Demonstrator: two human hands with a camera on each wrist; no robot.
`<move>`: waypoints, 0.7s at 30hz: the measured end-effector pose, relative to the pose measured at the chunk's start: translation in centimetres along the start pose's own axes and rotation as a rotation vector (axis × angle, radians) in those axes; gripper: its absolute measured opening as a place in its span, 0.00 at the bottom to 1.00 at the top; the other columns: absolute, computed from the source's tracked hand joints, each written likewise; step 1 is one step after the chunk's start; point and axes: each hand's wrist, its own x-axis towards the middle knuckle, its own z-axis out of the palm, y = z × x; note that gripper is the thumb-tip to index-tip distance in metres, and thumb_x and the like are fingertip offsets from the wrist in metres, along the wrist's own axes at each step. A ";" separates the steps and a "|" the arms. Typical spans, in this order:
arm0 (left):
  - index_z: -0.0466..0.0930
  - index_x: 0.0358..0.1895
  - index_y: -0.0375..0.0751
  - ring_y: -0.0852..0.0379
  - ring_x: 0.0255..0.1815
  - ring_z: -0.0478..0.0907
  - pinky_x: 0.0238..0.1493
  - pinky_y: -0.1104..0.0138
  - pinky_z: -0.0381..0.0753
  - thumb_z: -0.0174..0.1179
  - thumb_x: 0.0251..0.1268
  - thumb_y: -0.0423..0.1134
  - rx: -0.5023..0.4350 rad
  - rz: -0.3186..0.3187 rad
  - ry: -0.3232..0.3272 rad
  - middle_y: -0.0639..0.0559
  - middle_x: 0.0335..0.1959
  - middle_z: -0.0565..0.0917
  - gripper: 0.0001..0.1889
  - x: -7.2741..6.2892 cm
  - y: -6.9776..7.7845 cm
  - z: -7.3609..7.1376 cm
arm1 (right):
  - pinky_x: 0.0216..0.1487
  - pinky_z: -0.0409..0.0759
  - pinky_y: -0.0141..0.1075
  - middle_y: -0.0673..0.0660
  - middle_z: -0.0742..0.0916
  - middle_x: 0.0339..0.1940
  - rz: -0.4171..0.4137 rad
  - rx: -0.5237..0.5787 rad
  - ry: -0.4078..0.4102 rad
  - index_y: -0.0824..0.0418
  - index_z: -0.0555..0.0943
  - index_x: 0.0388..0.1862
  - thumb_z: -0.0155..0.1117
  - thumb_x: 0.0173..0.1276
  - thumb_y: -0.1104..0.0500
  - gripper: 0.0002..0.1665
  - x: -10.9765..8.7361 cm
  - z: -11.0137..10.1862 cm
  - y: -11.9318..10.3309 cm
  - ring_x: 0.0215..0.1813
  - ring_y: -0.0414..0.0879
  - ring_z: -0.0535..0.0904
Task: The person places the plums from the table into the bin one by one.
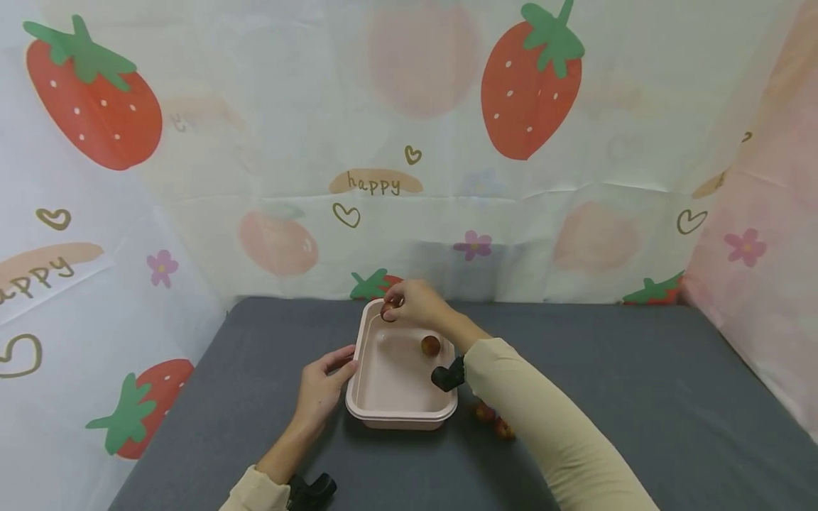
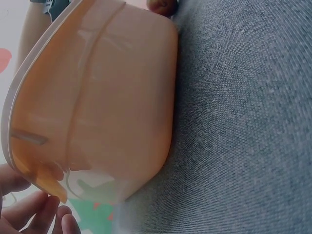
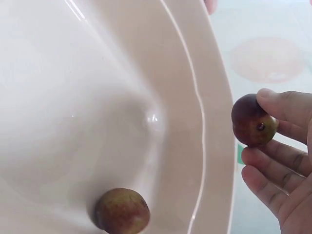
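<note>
A pale pink plastic tub point(image 1: 396, 376) stands on the dark cloth, its side wall point(image 2: 126, 92) filling much of the left wrist view. My left hand point(image 1: 324, 383) grips the tub's left rim; its fingertips point(image 2: 46, 207) show at the rim's edge. At the far left corner of the tub, my right hand point(image 1: 418, 304) pinches a reddish-brown plum point(image 3: 253, 120) between thumb and fingers. Inside the tub lies another plum point(image 3: 123, 211), near the right wall in the head view.
Several plums point(image 1: 505, 428) lie on the grey tablecloth point(image 1: 639, 397) right of the tub, partly hidden by the right sleeve. Behind the table hangs a curtain point(image 1: 447, 213) printed with strawberries and hearts. A black camera mount point(image 1: 449, 375) on the right wrist overlaps the tub's right side.
</note>
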 end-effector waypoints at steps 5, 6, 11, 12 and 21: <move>0.80 0.58 0.35 0.47 0.56 0.78 0.50 0.64 0.78 0.60 0.66 0.34 -0.002 0.003 -0.003 0.37 0.51 0.84 0.18 -0.1 0.0 0.0 | 0.50 0.80 0.39 0.55 0.88 0.42 0.040 0.012 -0.035 0.61 0.84 0.48 0.70 0.63 0.57 0.15 0.1 0.8 -0.2 0.46 0.48 0.82; 0.80 0.58 0.35 0.47 0.56 0.78 0.50 0.64 0.78 0.60 0.66 0.34 -0.001 0.004 -0.003 0.37 0.51 0.84 0.18 -0.1 0.1 0.0 | 0.50 0.80 0.39 0.55 0.88 0.42 0.041 0.009 -0.041 0.61 0.84 0.48 0.70 0.63 0.57 0.16 0.2 1.0 -0.2 0.46 0.48 0.82; 0.80 0.58 0.35 0.47 0.56 0.77 0.50 0.64 0.78 0.60 0.66 0.34 -0.009 -0.001 -0.003 0.37 0.52 0.83 0.18 -0.1 0.1 0.0 | 0.48 0.80 0.39 0.54 0.88 0.40 0.067 -0.007 -0.080 0.61 0.84 0.48 0.69 0.63 0.58 0.15 0.5 1.7 -0.1 0.43 0.46 0.82; 0.80 0.58 0.35 0.47 0.57 0.77 0.50 0.64 0.78 0.60 0.66 0.34 -0.009 -0.003 -0.003 0.37 0.52 0.83 0.18 -0.1 0.1 0.0 | 0.48 0.79 0.38 0.54 0.88 0.39 0.075 -0.012 -0.091 0.60 0.84 0.48 0.69 0.63 0.57 0.15 0.6 1.9 0.0 0.42 0.45 0.81; 0.79 0.59 0.36 0.47 0.57 0.77 0.50 0.66 0.78 0.60 0.66 0.35 -0.004 -0.013 -0.008 0.37 0.52 0.83 0.18 0.0 0.2 -0.1 | 0.38 0.72 0.33 0.49 0.84 0.27 0.116 -0.012 -0.146 0.58 0.86 0.38 0.68 0.63 0.58 0.06 1.1 3.2 0.5 0.32 0.41 0.74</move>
